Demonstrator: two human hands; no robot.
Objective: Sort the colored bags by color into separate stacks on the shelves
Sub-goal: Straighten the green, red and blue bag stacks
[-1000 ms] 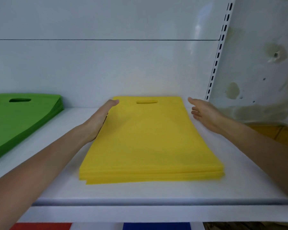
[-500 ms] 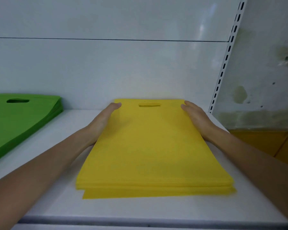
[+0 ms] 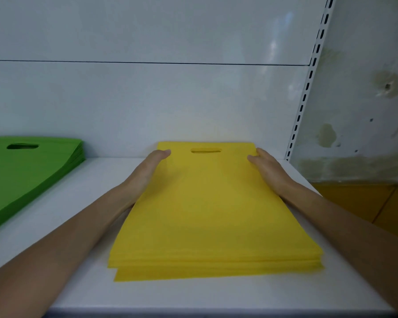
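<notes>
Fingers (image 3: 162,153) on the left hand (image 3: 147,173) lie straight along the left edge of the yellow stack (image 3: 211,214). The right hand (image 3: 271,173) mirrors it on the right edge with its fingers flat and relaxed, so neither hand is gripping anything, they're just pressing in from both sides up near the handle cutout (image 3: 206,151) in the middle of the frame. The stack sits on the white shelf (image 3: 90,203), and the green stack (image 3: 25,171) is well apart at the left of the frame. Looks like the squaring-up step to me. The lowest bag (image 3: 170,275) pokes out at the lower front corner, so doing it well probably means sliding both palms evenly down the sides, then nudging that front edge back in line. The fabric looks thin and floppy, so light, even pressure is the way to go or the sheets will likely buckle. Can't tell where the thumbs are, or whether the far end touches the back panel. The green stack is cut off at the left edge, and the orange-brown surface (image 3: 365,203) at lower right is anyone's guess.
</notes>
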